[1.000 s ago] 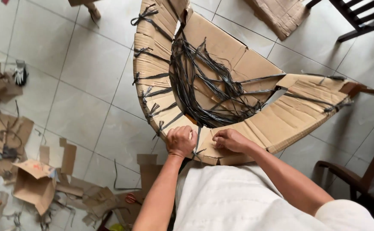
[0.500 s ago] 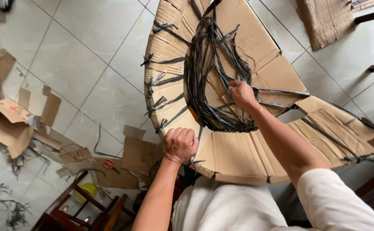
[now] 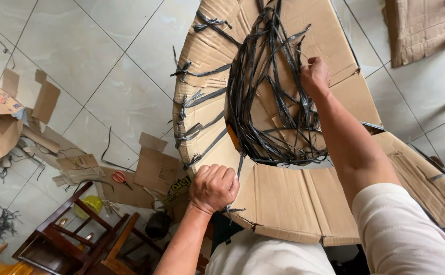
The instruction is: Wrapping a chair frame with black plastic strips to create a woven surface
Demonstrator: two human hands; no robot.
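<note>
A: What is on the far left?

B: Torn cardboard scraps lie on the tile floor. Near them are red scissors, and a wooden chair stands at the bottom.

A: Where is the big thing?

B: A big curved cardboard ring sits right in front of the person, leaning on their lap. Black plastic straps are tied around its left side and bunch up in the hole in the middle.

A: What is the left hand doing?

B: The left hand is closed in a fist on the near edge of the ring. It seems to pinch a strap end there, but I cannot see the strap inside the fist.

A: And the right hand?

B: The right hand reaches into the strap bunch. Its fingers are curled shut around some straps.

A: What step is this?

B: I think it is the tying step, picking one strap out of the tangle.

A: What does the next move need?

B: I think it needs a gentle pull, so one strap comes free without dragging the others, while the left hand holds the ring steady.
</note>
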